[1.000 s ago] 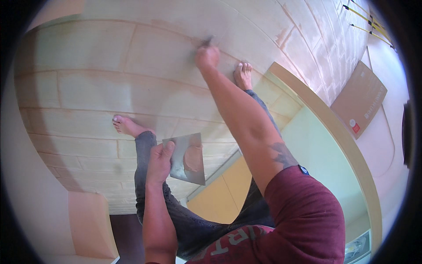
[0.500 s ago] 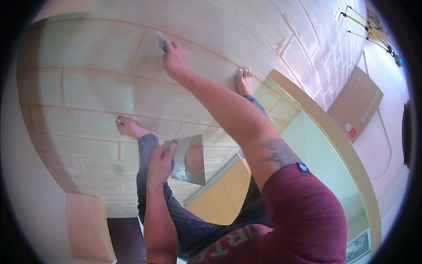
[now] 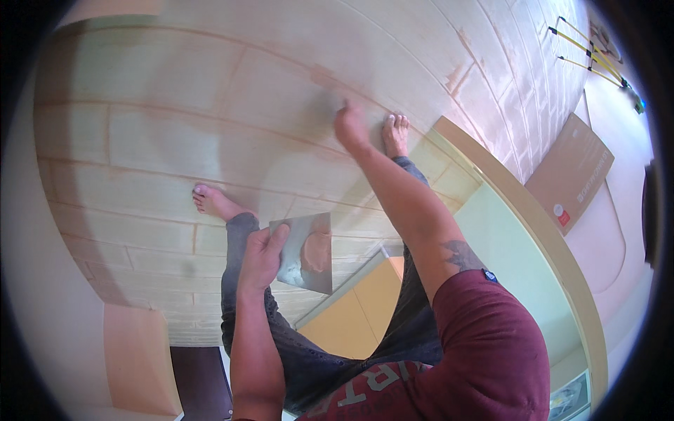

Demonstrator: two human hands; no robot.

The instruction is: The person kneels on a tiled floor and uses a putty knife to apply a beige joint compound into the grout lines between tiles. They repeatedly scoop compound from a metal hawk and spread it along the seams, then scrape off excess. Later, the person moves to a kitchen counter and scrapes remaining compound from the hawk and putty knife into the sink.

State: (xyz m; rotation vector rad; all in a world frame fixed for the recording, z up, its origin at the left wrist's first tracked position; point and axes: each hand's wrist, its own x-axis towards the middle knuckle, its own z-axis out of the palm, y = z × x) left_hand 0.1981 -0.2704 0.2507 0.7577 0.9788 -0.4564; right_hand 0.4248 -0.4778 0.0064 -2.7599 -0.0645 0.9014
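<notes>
My left hand grips a square metal plate by its left edge, thumb on top. On the plate lies a lump of orange-brown paste, with a paler smear beside it. My right hand reaches out over the tiled floor, closed around a small dark tool that looks like a putty knife. Motion smears the tool, so its blade is hard to make out. It is at a long joint between pale tiles, where a damp brownish streak shows. Other joints carry brownish lines too.
My bare feet stand apart on the floor. A tan curved edge borders a pale green panel at my right. Farther right are a flat cardboard box and a yellow tripod. A dark brown panel is at lower left.
My right hand has swept rightward and nearer along the joint, toward my right foot, with the tool. My left hand and the plate stay nearly in place.
</notes>
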